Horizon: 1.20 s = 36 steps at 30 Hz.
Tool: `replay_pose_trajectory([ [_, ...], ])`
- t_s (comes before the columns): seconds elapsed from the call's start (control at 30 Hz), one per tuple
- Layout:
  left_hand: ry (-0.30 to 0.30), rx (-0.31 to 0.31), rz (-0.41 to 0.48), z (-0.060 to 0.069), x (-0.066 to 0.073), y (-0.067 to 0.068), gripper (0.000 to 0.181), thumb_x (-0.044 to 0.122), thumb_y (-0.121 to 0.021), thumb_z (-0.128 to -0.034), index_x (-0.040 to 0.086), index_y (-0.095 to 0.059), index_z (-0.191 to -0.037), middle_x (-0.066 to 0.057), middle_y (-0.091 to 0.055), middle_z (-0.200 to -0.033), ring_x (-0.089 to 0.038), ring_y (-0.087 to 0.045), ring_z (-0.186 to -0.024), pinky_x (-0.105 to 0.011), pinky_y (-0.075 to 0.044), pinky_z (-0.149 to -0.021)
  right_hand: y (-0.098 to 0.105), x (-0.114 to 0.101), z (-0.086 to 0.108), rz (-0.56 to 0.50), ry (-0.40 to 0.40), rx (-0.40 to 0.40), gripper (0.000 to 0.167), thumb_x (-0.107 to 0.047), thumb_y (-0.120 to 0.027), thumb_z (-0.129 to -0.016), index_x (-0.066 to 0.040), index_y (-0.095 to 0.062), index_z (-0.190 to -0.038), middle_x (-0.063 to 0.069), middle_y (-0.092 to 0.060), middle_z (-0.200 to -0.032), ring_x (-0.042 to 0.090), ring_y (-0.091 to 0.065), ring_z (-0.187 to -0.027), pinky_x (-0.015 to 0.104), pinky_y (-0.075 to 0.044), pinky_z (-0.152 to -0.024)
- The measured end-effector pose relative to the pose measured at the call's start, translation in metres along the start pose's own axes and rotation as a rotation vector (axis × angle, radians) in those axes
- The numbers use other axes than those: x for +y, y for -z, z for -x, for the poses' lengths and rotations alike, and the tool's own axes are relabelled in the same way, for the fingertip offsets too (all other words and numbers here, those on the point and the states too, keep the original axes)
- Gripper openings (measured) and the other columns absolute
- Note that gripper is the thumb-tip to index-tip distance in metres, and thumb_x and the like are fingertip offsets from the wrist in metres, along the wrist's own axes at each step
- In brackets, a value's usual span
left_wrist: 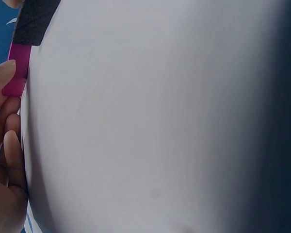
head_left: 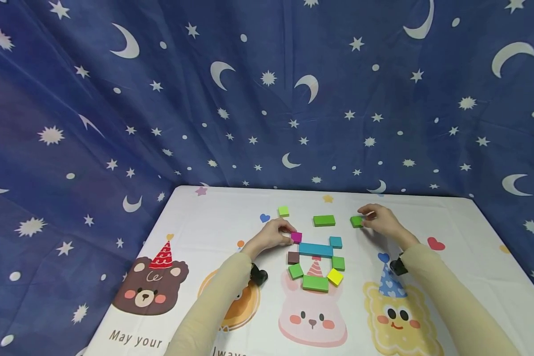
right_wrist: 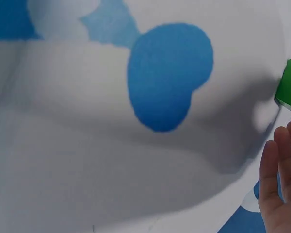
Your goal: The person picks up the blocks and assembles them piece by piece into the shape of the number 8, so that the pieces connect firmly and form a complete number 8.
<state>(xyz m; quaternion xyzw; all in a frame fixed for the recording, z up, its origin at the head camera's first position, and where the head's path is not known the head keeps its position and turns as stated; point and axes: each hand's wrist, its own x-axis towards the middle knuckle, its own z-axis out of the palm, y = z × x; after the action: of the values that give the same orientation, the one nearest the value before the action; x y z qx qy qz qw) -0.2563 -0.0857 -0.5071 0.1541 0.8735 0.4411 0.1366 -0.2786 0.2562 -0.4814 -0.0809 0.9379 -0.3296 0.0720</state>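
Note:
My left hand (head_left: 271, 235) pinches a small magenta block (head_left: 296, 238) between thumb and fingers; the left wrist view shows the thumb on this magenta block (left_wrist: 20, 68). Beside it there is a dark brown block (left_wrist: 36, 22). Farther right, my right hand (head_left: 382, 221) is at a small green block (head_left: 356, 222), its thumb by the near right edge and its forefinger raised above. In the right wrist view the green block (right_wrist: 290, 86) is partly cut off, with extended fingers (right_wrist: 269, 165) below it; thumb and forefinger are out of sight.
Between the hands, a long blue block (head_left: 316, 249), a small blue block (head_left: 335, 242), a yellow block (head_left: 335, 277), a green bar (head_left: 315, 284) and other blocks form a ring-like figure. A green bar (head_left: 324, 221) and a lime block (head_left: 283, 211) lie behind. A starry curtain (head_left: 267, 99) borders the table.

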Motion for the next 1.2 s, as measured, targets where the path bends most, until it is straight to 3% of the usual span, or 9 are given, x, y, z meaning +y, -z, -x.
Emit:
replay_pose_trajectory([
  [0.57, -0.006, 0.006, 0.004, 0.000, -0.002, 0.000, 0.028, 0.006, -0.078, -0.0756, 0.009, -0.072, -0.103, -0.007, -0.065, -0.102, -0.011, -0.052, -0.090, -0.025, -0.044, -0.085, -0.018, 0.003, -0.005, 0.036, -0.078, 0.021, 0.044, -0.002, -0.066, -0.083, 0.003, -0.056, -0.126, 0.026, -0.053, -0.124, 0.039, -0.052, -0.110, 0.050, -0.047, -0.096],
  [1.2, 0.003, 0.009, -0.024, -0.002, -0.003, -0.001, 0.027, 0.008, -0.078, -0.0769, 0.011, -0.072, -0.103, -0.006, -0.064, -0.106, -0.014, -0.052, -0.091, -0.025, -0.044, -0.085, -0.019, 0.001, -0.004, 0.038, -0.103, 0.018, 0.041, -0.002, -0.066, -0.084, 0.002, -0.058, -0.124, 0.025, -0.053, -0.121, 0.038, -0.051, -0.107, 0.049, -0.047, -0.096],
])
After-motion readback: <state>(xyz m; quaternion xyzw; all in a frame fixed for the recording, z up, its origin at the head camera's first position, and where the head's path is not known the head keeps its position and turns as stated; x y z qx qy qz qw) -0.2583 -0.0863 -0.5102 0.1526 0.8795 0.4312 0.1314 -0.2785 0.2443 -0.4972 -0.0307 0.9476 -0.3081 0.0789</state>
